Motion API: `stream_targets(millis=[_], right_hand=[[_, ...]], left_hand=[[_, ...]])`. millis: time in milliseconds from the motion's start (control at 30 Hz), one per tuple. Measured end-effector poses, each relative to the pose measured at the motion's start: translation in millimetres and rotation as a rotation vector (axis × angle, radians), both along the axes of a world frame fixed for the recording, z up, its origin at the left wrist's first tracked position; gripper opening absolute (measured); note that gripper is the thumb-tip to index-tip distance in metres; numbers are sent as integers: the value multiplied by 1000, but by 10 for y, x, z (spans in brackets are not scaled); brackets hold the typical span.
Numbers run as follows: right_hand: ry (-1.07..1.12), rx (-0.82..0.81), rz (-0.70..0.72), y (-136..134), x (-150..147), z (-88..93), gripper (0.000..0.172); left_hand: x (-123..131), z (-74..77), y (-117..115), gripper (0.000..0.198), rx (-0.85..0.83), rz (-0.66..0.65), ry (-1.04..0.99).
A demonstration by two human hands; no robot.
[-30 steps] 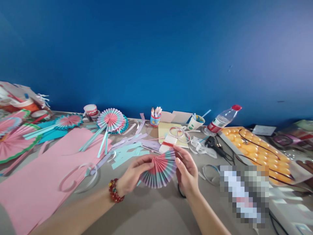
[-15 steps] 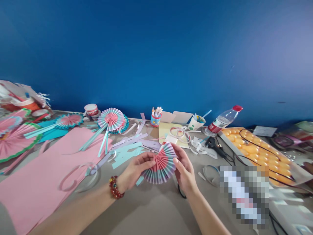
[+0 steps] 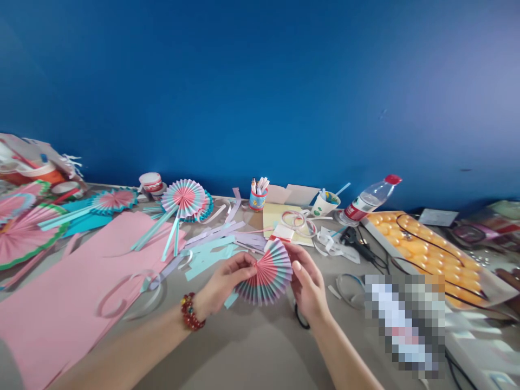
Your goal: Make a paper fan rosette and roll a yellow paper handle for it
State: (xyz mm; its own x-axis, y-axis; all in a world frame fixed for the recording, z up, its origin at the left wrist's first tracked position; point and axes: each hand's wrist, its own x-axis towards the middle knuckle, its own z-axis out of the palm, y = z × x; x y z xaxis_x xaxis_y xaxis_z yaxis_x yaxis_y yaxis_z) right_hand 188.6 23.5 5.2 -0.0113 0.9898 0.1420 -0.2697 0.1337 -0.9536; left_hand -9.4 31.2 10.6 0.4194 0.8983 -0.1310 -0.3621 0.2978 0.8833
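Note:
A pleated paper fan [image 3: 266, 273] in pink, teal and lilac stripes is spread into a part circle above the grey table [image 3: 252, 352]. My left hand [image 3: 221, 284], with a red bead bracelet at the wrist, pinches the fan's left edge near its centre. My right hand [image 3: 307, 281] grips the fan's right edge, thumb on the front. Both hands are closed on the fan.
Finished paper pinwheels on sticks [image 3: 182, 200] lie at the back left, with a big pink sheet [image 3: 73, 281] and loose paper strips [image 3: 211, 252]. A pen cup [image 3: 257, 198], paper cup [image 3: 325, 203], water bottle [image 3: 368, 200], glue gun [image 3: 357, 244] and orange tray [image 3: 426, 246] stand to the right.
The fan has closed further round toward a full circle and risen slightly. My right hand has moved a little up and left along its edge.

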Motion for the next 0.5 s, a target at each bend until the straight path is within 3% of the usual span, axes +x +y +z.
stream_targets(millis=[200, 333, 500], right_hand=[[16, 28, -23, 7, -20, 37, 19], [7, 10, -16, 9, -3, 47, 19], [53, -43, 10, 11, 26, 75, 18]], left_hand=[[-7, -15, 6, 16, 22, 33, -26], [-11, -31, 8, 20, 60, 39, 3], [-27, -42, 27, 23, 85, -54, 32]])
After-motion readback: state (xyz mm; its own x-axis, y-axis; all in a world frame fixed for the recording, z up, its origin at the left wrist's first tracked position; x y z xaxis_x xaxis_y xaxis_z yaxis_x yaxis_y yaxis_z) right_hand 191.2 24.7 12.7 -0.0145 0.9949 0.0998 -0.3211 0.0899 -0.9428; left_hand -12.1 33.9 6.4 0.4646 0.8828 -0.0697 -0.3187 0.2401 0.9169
